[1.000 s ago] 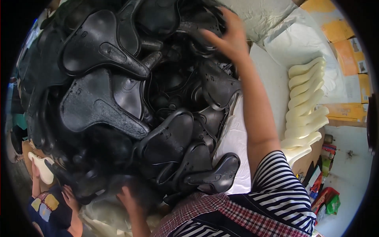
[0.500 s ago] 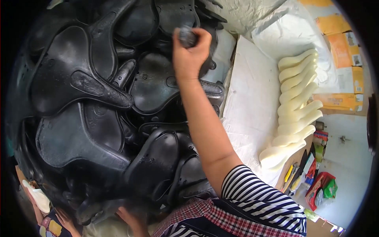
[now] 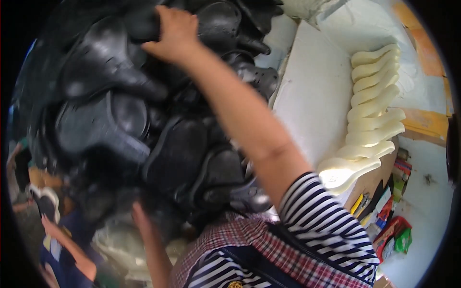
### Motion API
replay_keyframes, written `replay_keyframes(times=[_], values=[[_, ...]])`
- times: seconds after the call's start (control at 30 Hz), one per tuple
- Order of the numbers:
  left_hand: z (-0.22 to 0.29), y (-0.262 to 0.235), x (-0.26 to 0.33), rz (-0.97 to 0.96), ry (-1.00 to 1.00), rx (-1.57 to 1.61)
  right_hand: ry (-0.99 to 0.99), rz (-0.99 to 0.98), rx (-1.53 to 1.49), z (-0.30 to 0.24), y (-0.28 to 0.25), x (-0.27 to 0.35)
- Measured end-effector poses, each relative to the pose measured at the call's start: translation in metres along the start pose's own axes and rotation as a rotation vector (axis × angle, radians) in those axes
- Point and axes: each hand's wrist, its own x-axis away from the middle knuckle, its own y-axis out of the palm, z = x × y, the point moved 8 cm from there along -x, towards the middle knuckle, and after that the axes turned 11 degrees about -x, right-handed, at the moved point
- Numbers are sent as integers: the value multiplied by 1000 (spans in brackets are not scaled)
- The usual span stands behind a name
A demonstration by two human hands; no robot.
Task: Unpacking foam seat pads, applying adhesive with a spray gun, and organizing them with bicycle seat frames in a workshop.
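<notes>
A heap of black bicycle saddles (image 3: 103,60) fills the left and middle of the head view. At its far side my right hand (image 3: 175,36) curves thumb and fingers round the edge of a blurred black saddle (image 3: 139,20). Lower down, my left hand (image 3: 140,218) is at the heap's near edge beside a dark, smeared shape, perhaps another saddle. Motion blur hides most of the left fingers and whatever they touch. My right forearm crosses over the heap, covering some of the saddles beneath it.
A row of cream saddle-shaped pads (image 3: 377,120) lines a white sheet (image 3: 312,81) on the right. Tools (image 3: 357,204) and a red and green bag (image 3: 394,235) lie beyond. At lower left, another person's arm (image 3: 69,247) is near a pale-rimmed saddle (image 3: 46,204).
My right hand has swung left across the far part of the heap. My left hand has risen slightly in view. The whole view has shifted, and more of the other person shows at lower left.
</notes>
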Motion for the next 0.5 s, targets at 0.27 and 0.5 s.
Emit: replay_keyframes(times=[0.27,0.5], values=[[-2,-55,38,256,-40,73,-200,-401,-281,-24,-160,163],[-43,-44,37,224,229,266,-140,-654,147,-80,-102,379]])
